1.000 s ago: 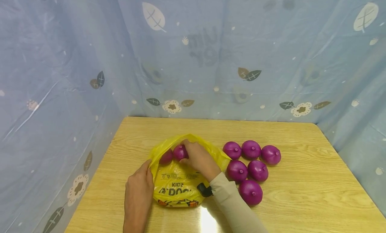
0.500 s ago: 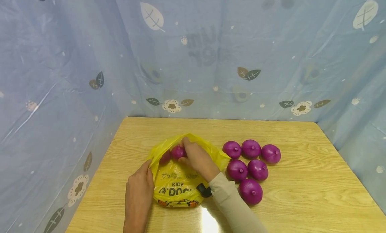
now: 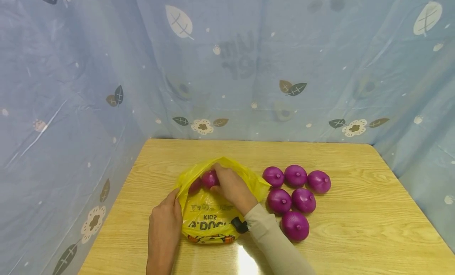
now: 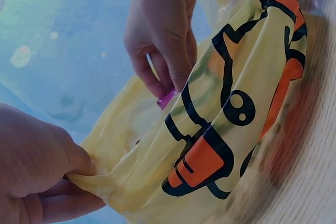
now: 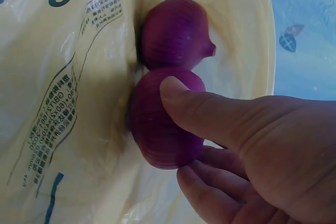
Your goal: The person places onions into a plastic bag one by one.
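A yellow plastic bag (image 3: 206,211) with printed lettering lies on the table, its mouth held apart. My left hand (image 3: 164,225) pinches the bag's left rim between thumb and fingers, as the left wrist view shows. Inside the bag, my right hand (image 3: 232,186) grips a purple onion (image 5: 163,124), thumb on top and fingers below. Another onion (image 5: 176,32) lies against it in the bag, and in the head view it sits to the left of the gripped one.
Several more purple onions (image 3: 295,225) stand grouped on the wooden table (image 3: 369,211) just right of the bag. A blue patterned curtain (image 3: 227,69) encloses the table's back and sides. A dark wrist strap piece (image 3: 239,225) shows by the right sleeve.
The gripped onion has shifted slightly left inside the bag with my right hand, up beside the other onion. My left hand stays on the rim.
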Tool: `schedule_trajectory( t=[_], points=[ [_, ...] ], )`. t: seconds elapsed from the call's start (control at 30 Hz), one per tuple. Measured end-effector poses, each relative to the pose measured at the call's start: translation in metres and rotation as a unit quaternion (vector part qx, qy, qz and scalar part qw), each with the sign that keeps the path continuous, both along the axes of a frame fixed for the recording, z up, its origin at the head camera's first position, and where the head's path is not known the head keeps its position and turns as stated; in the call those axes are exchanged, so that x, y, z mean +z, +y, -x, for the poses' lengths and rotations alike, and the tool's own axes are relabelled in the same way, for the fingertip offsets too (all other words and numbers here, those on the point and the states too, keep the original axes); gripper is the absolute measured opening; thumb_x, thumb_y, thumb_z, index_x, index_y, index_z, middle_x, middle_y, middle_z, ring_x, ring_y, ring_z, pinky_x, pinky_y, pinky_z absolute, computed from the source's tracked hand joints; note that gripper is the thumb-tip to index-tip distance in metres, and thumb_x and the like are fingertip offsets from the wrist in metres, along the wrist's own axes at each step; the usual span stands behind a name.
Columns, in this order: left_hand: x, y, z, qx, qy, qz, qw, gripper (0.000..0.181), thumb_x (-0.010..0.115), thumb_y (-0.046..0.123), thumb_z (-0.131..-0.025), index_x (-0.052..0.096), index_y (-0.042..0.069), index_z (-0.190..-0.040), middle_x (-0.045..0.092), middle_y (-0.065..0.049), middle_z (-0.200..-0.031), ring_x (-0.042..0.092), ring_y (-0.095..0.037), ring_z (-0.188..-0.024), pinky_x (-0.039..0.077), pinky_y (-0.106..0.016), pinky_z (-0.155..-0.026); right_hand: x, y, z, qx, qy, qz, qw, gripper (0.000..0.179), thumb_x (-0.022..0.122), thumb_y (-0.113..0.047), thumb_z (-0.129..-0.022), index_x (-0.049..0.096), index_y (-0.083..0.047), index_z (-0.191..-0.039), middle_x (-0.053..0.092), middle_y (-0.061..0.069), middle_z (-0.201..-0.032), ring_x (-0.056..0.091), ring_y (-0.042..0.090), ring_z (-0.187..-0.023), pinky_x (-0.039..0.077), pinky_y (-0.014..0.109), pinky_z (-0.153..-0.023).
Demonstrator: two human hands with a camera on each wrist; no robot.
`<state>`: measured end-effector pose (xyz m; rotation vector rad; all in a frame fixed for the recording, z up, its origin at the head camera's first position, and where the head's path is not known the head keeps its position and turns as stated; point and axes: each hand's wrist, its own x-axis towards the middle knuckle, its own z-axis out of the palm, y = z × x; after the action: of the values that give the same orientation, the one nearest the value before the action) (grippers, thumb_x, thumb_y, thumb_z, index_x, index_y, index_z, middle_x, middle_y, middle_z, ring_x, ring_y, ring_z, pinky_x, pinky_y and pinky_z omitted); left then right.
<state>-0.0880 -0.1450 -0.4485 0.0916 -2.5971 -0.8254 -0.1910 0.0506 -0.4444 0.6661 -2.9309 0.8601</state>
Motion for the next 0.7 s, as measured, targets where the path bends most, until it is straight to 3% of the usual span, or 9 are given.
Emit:
schedule_trajectory(
  t=[0.37,0.57,0.7],
  points=[
    [0.002,0.003,0.0,0.01,0.006,0.008,0.9999,0.029,0.061,0.001,-0.105,0.07,-0.002,-0.132,0.074,-0.026,-0.118,0.075,-0.045,-0.102,0.063,-0.056,-0.079,0.012,0.004,-0.006,0.001,-0.005,-0.012,0.9999,0.056,0.086,-0.02,-0.091,0.059,-0.007,-0.138,0.075,0.013,-0.12,0.072,0.026,-0.109,0.06,0.039,-0.097],
    [0.003,0.001,0.0,0.015,-0.016,0.001,0.9998,0.03,0.058,0.003,-0.106,0.069,-0.001,-0.134,0.073,-0.026,-0.122,0.073,-0.044,-0.107,0.062,-0.057,-0.084,0.044,0.012,-0.021,0.013,-0.009,0.001,0.9999,0.054,0.081,-0.028,-0.097,0.06,-0.008,-0.143,0.074,0.012,-0.127,0.072,0.026,-0.112,0.059,0.039,-0.098],
    [0.003,0.001,0.001,0.018,-0.026,-0.006,0.9995,0.031,0.056,0.004,-0.107,0.069,-0.001,-0.135,0.072,-0.027,-0.124,0.073,-0.044,-0.107,0.062,-0.057,-0.084,0.07,0.024,-0.031,0.001,-0.008,0.011,0.9999,0.052,0.076,-0.034,-0.1,0.061,-0.012,-0.144,0.077,0.008,-0.107,0.073,0.023,-0.093,0.06,0.039,-0.094]
  ],
)
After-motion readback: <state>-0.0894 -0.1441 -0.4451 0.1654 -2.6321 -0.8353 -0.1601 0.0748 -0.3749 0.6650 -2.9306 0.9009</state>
